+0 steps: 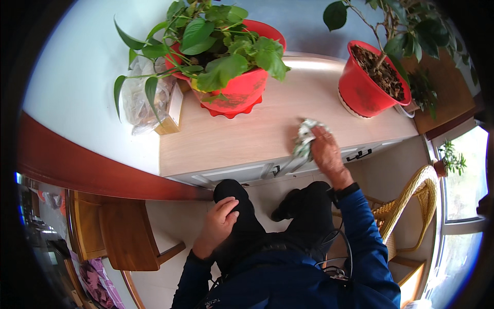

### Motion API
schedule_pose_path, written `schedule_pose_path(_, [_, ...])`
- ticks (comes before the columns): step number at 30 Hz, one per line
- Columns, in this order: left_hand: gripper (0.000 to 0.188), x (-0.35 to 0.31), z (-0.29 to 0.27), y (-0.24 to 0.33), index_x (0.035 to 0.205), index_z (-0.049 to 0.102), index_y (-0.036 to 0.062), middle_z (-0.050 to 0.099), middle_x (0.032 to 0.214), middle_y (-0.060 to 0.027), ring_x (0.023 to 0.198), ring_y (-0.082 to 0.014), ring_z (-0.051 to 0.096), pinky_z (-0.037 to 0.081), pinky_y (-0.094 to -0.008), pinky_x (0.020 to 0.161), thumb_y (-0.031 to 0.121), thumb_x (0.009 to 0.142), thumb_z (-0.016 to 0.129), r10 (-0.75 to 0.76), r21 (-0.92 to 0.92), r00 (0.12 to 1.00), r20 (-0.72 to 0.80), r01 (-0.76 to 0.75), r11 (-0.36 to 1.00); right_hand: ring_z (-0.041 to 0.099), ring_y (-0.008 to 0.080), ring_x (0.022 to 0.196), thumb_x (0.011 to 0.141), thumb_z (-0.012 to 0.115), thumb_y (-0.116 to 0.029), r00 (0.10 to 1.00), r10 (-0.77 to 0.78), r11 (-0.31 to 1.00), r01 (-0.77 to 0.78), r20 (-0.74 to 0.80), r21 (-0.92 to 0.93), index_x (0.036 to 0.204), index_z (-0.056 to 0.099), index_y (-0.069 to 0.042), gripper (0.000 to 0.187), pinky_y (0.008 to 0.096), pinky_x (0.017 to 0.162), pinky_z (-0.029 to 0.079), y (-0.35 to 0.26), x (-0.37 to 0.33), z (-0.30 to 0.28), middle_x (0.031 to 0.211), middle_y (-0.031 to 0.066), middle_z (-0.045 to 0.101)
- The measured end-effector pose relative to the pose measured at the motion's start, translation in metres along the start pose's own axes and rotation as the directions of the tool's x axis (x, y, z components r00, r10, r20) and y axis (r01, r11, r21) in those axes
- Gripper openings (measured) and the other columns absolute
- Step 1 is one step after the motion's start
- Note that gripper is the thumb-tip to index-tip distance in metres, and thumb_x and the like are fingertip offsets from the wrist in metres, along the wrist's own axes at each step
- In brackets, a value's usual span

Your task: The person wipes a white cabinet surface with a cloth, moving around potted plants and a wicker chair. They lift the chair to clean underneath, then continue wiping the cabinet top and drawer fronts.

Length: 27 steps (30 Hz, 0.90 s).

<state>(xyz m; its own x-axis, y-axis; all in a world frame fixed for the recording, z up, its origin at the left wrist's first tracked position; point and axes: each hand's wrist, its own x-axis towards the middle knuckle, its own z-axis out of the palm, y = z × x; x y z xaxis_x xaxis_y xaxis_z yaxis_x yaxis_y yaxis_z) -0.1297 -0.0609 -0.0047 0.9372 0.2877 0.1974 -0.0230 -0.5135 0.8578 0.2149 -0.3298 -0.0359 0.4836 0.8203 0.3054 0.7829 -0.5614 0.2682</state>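
Observation:
My right hand grips a crumpled white-and-green patterned cloth against the front edge of the light wooden cabinet top. Part of the cloth hangs over the edge beside a door handle and looks smeared by motion. My left hand is above my left thigh near the knee, loosely bent and holding nothing that I can see. Behind the cloth and to the left stands a red pot with leafy plants. To the right is another red pot, its soil covered with brown chips.
A cardboard box and a clear plastic bag sit at the cabinet's left end. Black handles stick out from its front. A wooden chair is at left; a wicker chair stands at right near the window.

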Motion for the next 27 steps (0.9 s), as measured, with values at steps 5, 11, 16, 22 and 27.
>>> schedule_pose_path(5, [0.03,0.021,-0.015,0.008,0.12,0.073,0.0018,0.07,0.126,-0.0185,0.11,-0.0352,0.071,0.059,-0.039,0.091,0.002,0.09,0.072,0.043,0.101,0.998,-0.048,-0.038,0.994,0.057,0.0399,0.128,0.092,0.059,-0.014,0.939,0.331,0.941,-0.32,-0.097,0.111,0.112,0.069,0.005,0.03,0.0501,0.113,0.042,0.068,-0.021,0.024,0.131,0.022,0.064])
schedule_pose_path(11, [0.032,0.095,0.006,0.024,0.121,0.07,-0.001,0.064,0.135,-0.0211,0.108,-0.0368,0.071,0.06,-0.0379,0.086,-0.005,0.089,0.07,0.302,0.235,0.953,-0.012,-0.291,0.927,0.047,0.0453,0.139,0.091,0.065,-0.032,0.831,0.533,0.817,-0.456,-0.159,0.353,0.14,0.055,0.006,0.063,0.0552,0.121,0.031,-0.012,0.019,0.021,0.143,0.0273,0.055])
schedule_pose_path(16, [0.055,0.169,0.049,0.027,0.14,0.057,0.0005,0.049,0.151,-0.0265,0.13,-0.0501,0.052,0.044,-0.055,0.111,0.01,0.089,0.075,0.382,0.388,0.893,0.238,-0.448,0.805,0.039,0.0471,0.147,0.095,0.06,-0.036,0.848,0.529,0.793,-0.488,-0.016,0.365,0.148,0.051,0.001,0.066,0.0571,0.124,0.027,-0.034,0.029,-0.013,0.155,0.0274,0.046])
schedule_pose_path(22, [0.064,0.213,0.088,0.014,0.15,0.048,0.0015,0.04,0.158,-0.029,0.138,-0.0514,0.044,0.027,-0.0592,0.122,0.024,0.095,0.071,0.294,0.487,0.883,0.365,-0.45,0.749,0.04,0.0459,0.146,0.094,0.063,-0.038,0.843,0.534,0.77,-0.514,0.058,0.379,0.146,0.054,0.002,0.066,0.0558,0.124,0.029,-0.029,0.031,-0.018,0.153,0.0259,0.049])
schedule_pose_path(27, [0.062,0.216,0.095,-0.001,0.149,0.048,-0.0012,0.042,0.158,-0.0289,0.141,-0.048,0.043,0.025,-0.0568,0.124,0.028,0.097,0.067,0.277,0.543,0.888,0.367,-0.446,0.712,0.047,0.0423,0.141,0.09,0.067,-0.032,0.825,0.557,0.778,-0.477,-0.097,0.409,0.14,0.058,0.001,0.06,0.0526,0.122,0.032,-0.03,0.029,-0.01,0.146,0.0223,0.054])
